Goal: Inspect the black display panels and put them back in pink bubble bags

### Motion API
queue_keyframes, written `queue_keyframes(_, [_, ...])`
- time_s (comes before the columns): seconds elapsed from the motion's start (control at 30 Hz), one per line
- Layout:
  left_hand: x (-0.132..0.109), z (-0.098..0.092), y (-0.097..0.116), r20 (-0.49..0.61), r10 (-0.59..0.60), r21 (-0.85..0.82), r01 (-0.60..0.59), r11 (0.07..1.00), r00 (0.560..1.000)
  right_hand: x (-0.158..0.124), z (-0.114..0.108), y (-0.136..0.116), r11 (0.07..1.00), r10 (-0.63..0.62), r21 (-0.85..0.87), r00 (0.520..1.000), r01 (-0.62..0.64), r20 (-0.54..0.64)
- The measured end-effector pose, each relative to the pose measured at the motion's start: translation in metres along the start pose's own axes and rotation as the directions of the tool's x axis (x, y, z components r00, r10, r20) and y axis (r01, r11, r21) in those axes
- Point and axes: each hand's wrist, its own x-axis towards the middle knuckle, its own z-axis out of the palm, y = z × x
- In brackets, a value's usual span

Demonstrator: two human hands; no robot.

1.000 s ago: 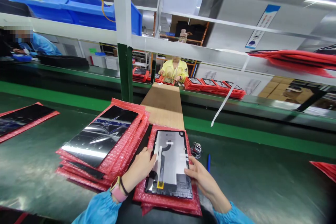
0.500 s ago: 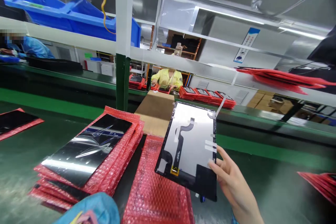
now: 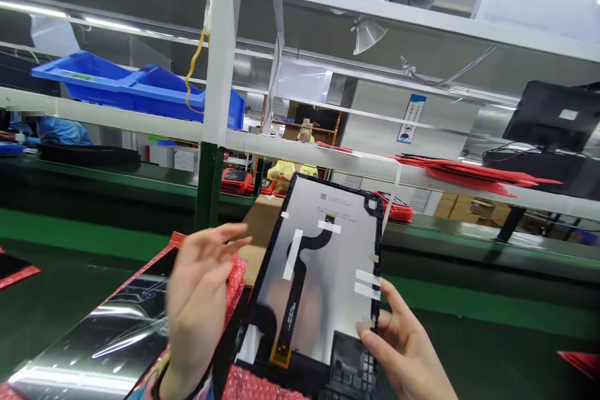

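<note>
A tablet screen panel (image 3: 335, 269) is tilted up before me, its silver back towards me, with a black ribbon cable and strips of white tape on it. My right hand (image 3: 398, 344) pinches its right edge, thumb on the back. To the panel's left my left hand (image 3: 201, 300) is raised, fingers apart and a little blurred, holding nothing. Behind that hand lies a glossy black screen (image 3: 107, 331) on a stack of red bubble-wrap sleeves (image 3: 237, 281), partly hidden. Below the panel shows another red bubble-wrap sleeve (image 3: 257, 385).
A cardboard box (image 3: 255, 231) stands behind the panel. A white and green post (image 3: 210, 181) rises at centre left. Blue bins (image 3: 140, 90) and red sleeves (image 3: 469, 172) rest on the shelf. Across the bench sits a co-worker in yellow (image 3: 281, 172); another in blue (image 3: 63, 130) is far left.
My left hand has come into view beside the panel. The panel is closer and larger in view, still in my right hand. My view has tipped upward.
</note>
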Motion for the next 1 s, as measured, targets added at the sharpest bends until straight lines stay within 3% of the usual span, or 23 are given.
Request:
queue_keyframes(0.07, [0.016, 0.013, -0.004, 0.124, -0.124, -0.118, 0.139, 0.983, 0.984, 0.0, 0.005, 0.001, 1.0, 0.003, 0.003, 1.0, -0.003, -0.008])
queue_keyframes(0.13, [0.024, 0.02, -0.009, 0.286, -0.246, -0.197, 0.308, 0.931, 0.926, 0.0, 0.011, 0.001, 1.0, -0.007, 0.002, 1.0, 0.007, -0.018])
queue_keyframes(0.23, [0.025, 0.021, -0.019, 0.382, -0.312, -0.247, 0.421, 0.873, 0.87, 0.004, 0.017, 0.003, 0.999, 0.007, -0.044, 1.0, -0.007, 0.0])
queue_keyframes(0.47, [0.025, 0.023, -0.045, 0.433, -0.283, -0.28, 0.425, 0.861, 0.856, 0.029, 0.011, 0.026, 0.992, -0.008, -0.127, 0.995, -0.005, -0.101])
queue_keyframes(0.67, [0.023, 0.033, -0.052, 0.381, -0.226, -0.239, 0.332, 0.913, 0.897, 0.038, 0.005, 0.03, 0.97, 0.047, -0.231, 0.99, -0.078, -0.136])
queue_keyframes(0.77, [0.023, 0.035, -0.057, 0.364, -0.117, -0.163, 0.187, 0.969, 0.924, 0.044, 0.005, 0.027, 0.99, -0.009, -0.143, 0.987, -0.014, -0.158])
queue_keyframes(0.83, [0.024, 0.034, -0.062, 0.371, 0.018, -0.025, -0.009, 1.0, 0.928, 0.046, 0.006, 0.025, 0.996, -0.091, -0.003, 0.987, 0.091, -0.131])
queue_keyframes(0.87, [0.025, 0.034, -0.066, 0.399, 0.122, 0.036, -0.149, 0.988, 0.909, 0.046, 0.007, 0.024, 0.988, -0.102, 0.108, 0.992, 0.11, -0.073])
queue_keyframes(0.9, [0.027, 0.034, -0.069, 0.439, 0.248, 0.074, -0.31, 0.948, 0.864, 0.045, 0.008, 0.024, 0.97, -0.087, 0.227, 0.996, 0.082, 0.013])
queue_keyframes(0.93, [0.029, 0.034, -0.072, 0.485, 0.38, 0.084, -0.475, 0.876, 0.787, 0.044, 0.009, 0.024, 0.941, -0.059, 0.337, 0.992, 0.017, 0.113])
queue_keyframes(1.0, [0.034, 0.036, -0.079, 0.573, 0.582, 0.056, -0.735, 0.675, 0.578, 0.042, 0.01, 0.027, 0.871, -0.004, 0.478, 0.971, -0.113, 0.237])
